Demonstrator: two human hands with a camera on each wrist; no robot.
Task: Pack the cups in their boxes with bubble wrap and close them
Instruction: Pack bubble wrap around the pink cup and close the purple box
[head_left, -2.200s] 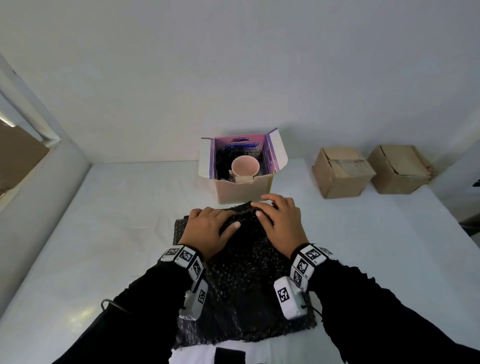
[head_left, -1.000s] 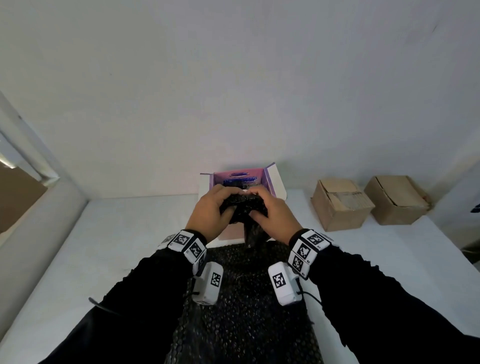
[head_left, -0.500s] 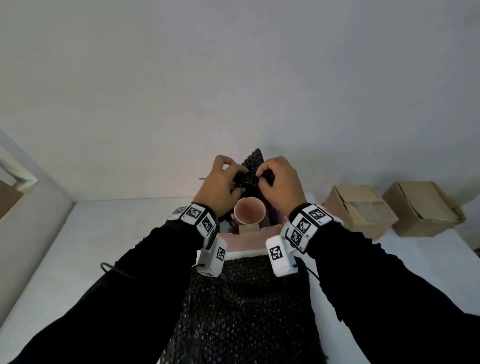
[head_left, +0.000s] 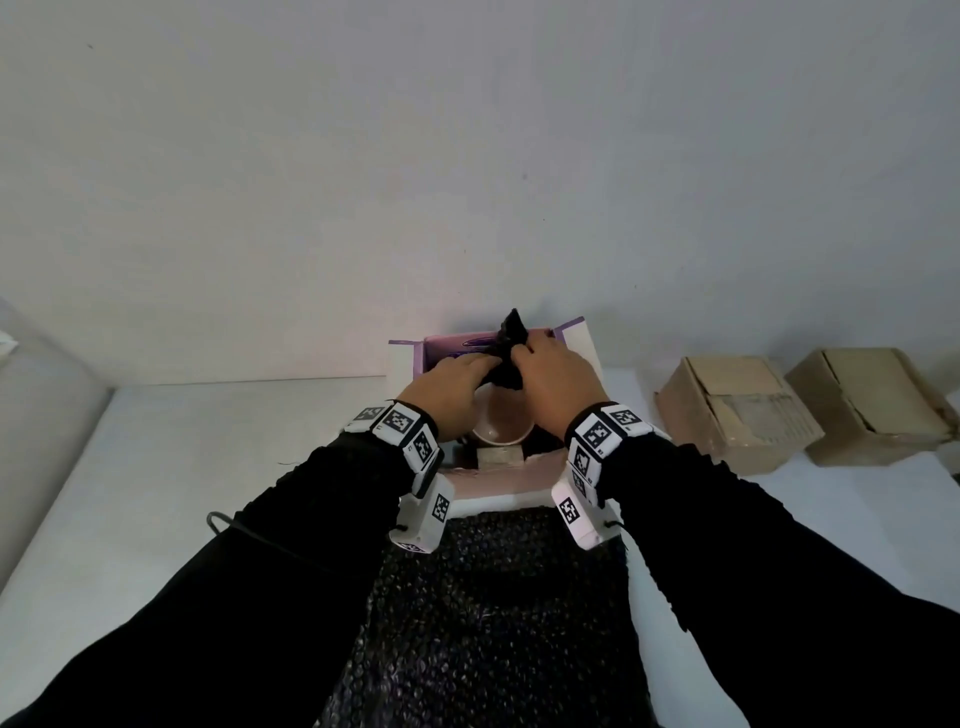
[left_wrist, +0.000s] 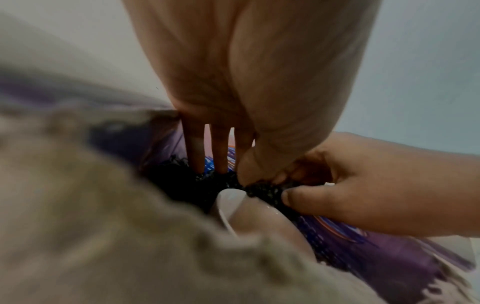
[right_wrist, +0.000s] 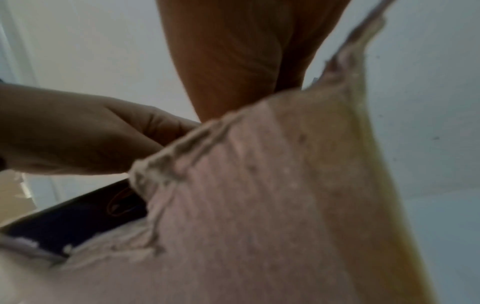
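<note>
An open box (head_left: 498, 480) with a purple inside stands at the table's middle, and a pink cup (head_left: 501, 428) sits in it. Over the cup's far rim, both hands hold a crumpled wad of black bubble wrap (head_left: 508, 358). My left hand (head_left: 457, 387) pinches its left side, several fingers poking down into it. My right hand (head_left: 550, 382) grips its right side. In the left wrist view the left hand (left_wrist: 233, 172) and right hand (left_wrist: 337, 185) meet on the wad (left_wrist: 262, 191) just above the cup's rim (left_wrist: 228, 203). The box wall (right_wrist: 272, 205) hides the right fingertips in the right wrist view.
A large sheet of black bubble wrap (head_left: 498, 613) lies on the white table in front of the box, under my forearms. Two closed brown cardboard boxes (head_left: 732, 410) (head_left: 872, 405) stand to the right near the wall. A cable (head_left: 218, 519) lies by my left arm.
Both hands lifted a wad of bubble wrap off the sheet and carried it to the open box. Since half a second ago it has come down lower, against the cup's far side.
</note>
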